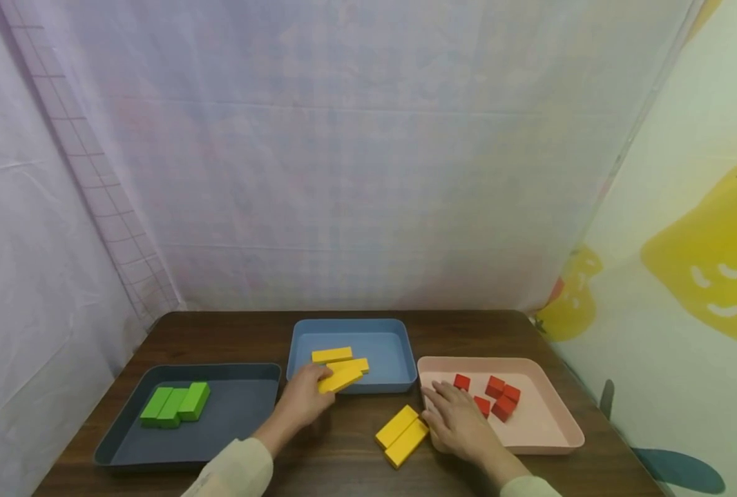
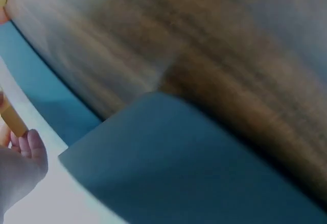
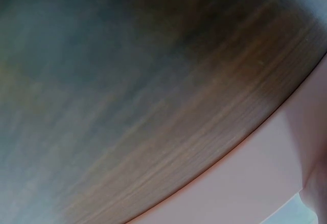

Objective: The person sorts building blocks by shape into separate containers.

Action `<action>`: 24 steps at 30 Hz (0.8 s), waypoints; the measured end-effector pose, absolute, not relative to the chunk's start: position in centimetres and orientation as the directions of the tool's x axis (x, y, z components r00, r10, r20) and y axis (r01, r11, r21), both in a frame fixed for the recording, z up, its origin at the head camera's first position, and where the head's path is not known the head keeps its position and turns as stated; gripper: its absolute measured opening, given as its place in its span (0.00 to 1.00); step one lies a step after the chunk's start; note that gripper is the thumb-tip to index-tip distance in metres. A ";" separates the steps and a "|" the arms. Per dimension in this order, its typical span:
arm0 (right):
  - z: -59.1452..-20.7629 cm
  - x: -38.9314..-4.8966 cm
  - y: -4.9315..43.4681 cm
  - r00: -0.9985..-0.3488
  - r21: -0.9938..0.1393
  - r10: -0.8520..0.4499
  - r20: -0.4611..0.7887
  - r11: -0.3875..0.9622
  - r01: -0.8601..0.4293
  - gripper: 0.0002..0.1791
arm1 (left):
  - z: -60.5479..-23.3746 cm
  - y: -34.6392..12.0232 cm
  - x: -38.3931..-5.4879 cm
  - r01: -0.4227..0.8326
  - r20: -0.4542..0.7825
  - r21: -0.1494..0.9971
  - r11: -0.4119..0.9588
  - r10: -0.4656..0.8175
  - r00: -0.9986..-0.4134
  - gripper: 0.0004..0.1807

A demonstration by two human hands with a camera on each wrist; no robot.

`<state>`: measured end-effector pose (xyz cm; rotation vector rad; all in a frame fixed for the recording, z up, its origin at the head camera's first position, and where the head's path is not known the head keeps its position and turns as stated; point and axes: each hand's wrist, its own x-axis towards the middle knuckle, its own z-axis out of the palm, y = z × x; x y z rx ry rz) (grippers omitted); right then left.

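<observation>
My left hand [image 1: 302, 398] pinches a yellow rectangular block [image 1: 342, 379] above the front left of the blue tray [image 1: 383, 343]. Two similar yellow blocks [image 1: 332, 355] lie in that tray behind it. The left wrist view catches the held block [image 2: 14, 122] and the fingers [image 2: 34, 145] at its left edge. Over the left side of the pink tray [image 1: 545, 433] is my right hand [image 1: 464, 424], fingers extended, partly covering the red cubes [image 1: 503, 407]. Two yellow blocks [image 1: 396, 427] lie side by side on the table, just left of that hand.
A dark blue-grey tray [image 1: 237, 424] on the left holds three green blocks [image 1: 169, 407]. All three trays have raised rims and stand on a dark wooden table [image 1: 337, 455]. A pale curtain [image 1: 368, 172] hangs behind the table, with a printed one [image 1: 685, 276] on the right.
</observation>
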<state>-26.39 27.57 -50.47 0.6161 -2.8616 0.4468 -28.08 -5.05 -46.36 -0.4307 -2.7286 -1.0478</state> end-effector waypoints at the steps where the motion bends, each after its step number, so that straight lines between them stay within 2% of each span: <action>1: -50.4 -26.4 27.6 -0.898 -0.250 -0.371 0.236 0.870 -0.425 0.28 | -46.3 -5.0 -28.3 0.330 0.285 0.621 0.711 0.188 -0.940 0.22; 8: -50.4 -26.3 27.5 -0.903 -0.263 -0.360 0.234 0.871 -0.415 0.28 | -45.5 -5.2 -30.6 0.294 0.359 0.555 0.778 0.095 -0.929 0.21; 18: -50.3 -26.2 27.5 -0.901 -0.269 -0.364 0.236 0.866 -0.421 0.27 | -44.9 -5.8 -33.2 0.066 0.271 0.530 0.845 -0.096 -0.958 0.13; 24: -50.1 -26.1 27.5 -0.905 -0.268 -0.357 0.230 0.871 -0.411 0.28 | -44.9 -5.7 -33.8 -0.021 0.228 0.498 0.867 -0.154 -0.962 0.11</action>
